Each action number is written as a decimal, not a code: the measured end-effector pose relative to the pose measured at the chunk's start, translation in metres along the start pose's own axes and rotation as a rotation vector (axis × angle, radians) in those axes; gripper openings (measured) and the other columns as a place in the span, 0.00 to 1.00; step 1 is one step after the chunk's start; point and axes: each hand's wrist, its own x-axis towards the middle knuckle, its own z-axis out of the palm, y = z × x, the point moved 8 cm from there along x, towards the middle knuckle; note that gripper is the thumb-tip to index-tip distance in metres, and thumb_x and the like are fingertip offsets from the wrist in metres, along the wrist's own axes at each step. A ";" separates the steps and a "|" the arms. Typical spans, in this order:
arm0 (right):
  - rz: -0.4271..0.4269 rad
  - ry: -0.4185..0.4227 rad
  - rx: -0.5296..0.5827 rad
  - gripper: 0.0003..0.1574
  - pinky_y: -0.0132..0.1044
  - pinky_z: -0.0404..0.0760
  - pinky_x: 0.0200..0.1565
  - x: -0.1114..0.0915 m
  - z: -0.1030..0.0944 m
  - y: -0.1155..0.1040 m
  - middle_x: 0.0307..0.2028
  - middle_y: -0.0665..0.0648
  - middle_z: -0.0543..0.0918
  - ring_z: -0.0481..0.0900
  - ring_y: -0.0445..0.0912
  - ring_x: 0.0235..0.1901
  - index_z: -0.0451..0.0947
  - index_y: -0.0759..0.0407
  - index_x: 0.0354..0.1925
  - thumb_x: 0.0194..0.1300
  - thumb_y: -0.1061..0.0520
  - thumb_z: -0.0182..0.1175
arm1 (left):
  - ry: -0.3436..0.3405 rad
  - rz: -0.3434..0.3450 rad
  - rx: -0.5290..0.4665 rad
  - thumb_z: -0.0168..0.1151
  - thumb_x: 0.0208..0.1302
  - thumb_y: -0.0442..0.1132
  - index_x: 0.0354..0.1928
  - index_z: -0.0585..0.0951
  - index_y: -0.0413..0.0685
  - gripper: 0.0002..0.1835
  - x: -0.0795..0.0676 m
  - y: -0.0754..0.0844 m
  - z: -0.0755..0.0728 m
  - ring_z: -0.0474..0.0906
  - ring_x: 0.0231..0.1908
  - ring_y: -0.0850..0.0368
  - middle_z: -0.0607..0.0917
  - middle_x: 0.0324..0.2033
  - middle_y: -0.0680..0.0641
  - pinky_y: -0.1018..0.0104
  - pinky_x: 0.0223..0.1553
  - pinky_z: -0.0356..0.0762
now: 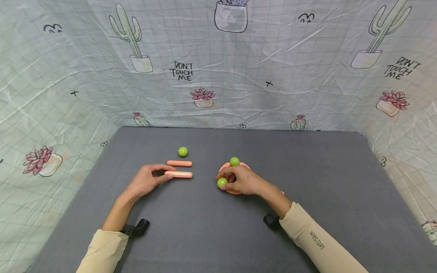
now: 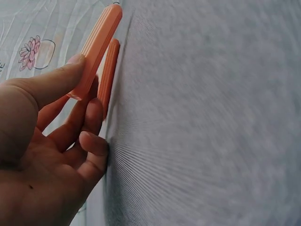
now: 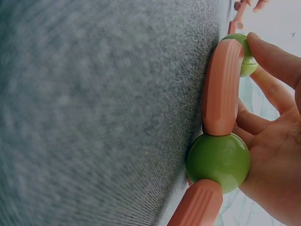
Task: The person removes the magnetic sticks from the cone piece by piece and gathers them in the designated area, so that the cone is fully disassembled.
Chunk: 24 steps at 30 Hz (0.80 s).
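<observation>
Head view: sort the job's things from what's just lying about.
Job, it seems:
orange grooved plastic-looking stick, in left fingers
glossy green ball, in right fingers
orange curved pieces joined to green balls

Lying loose, possibly spare:
second straight orange stick
separate glossy green ball

I've got one left hand [image 1: 146,182] plus one right hand [image 1: 245,180], so two hands. Three green balls [image 1: 183,151] on head cam; one ball [image 3: 218,162] in right wrist view is likely a fourth, blocked from above. Two straight orange sticks [image 1: 179,163] at left. Two orange segments [image 3: 222,89] close-up, right wrist. Two black wrist units [image 1: 142,226]. One table [image 1: 324,182].
</observation>
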 end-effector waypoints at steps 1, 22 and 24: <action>-0.002 0.001 0.000 0.16 0.30 0.82 0.47 0.000 0.000 0.000 0.46 0.54 0.89 0.85 0.40 0.39 0.87 0.57 0.53 0.67 0.58 0.72 | 0.008 -0.001 0.012 0.69 0.70 0.53 0.55 0.89 0.55 0.18 0.000 -0.001 -0.001 0.81 0.56 0.50 0.88 0.57 0.45 0.66 0.51 0.77; -0.013 0.012 0.022 0.16 0.37 0.86 0.49 -0.002 -0.002 0.002 0.42 0.53 0.89 0.85 0.40 0.39 0.88 0.57 0.53 0.66 0.60 0.72 | 0.039 0.028 0.095 0.71 0.68 0.47 0.51 0.90 0.57 0.12 0.005 -0.003 0.000 0.82 0.47 0.53 0.91 0.49 0.48 0.67 0.46 0.77; -0.023 0.018 0.019 0.16 0.39 0.86 0.49 -0.002 -0.002 0.001 0.41 0.52 0.89 0.85 0.40 0.38 0.88 0.57 0.52 0.66 0.60 0.72 | 0.045 0.031 0.100 0.71 0.68 0.48 0.51 0.90 0.57 0.12 0.005 -0.003 0.000 0.82 0.48 0.53 0.91 0.49 0.48 0.67 0.46 0.77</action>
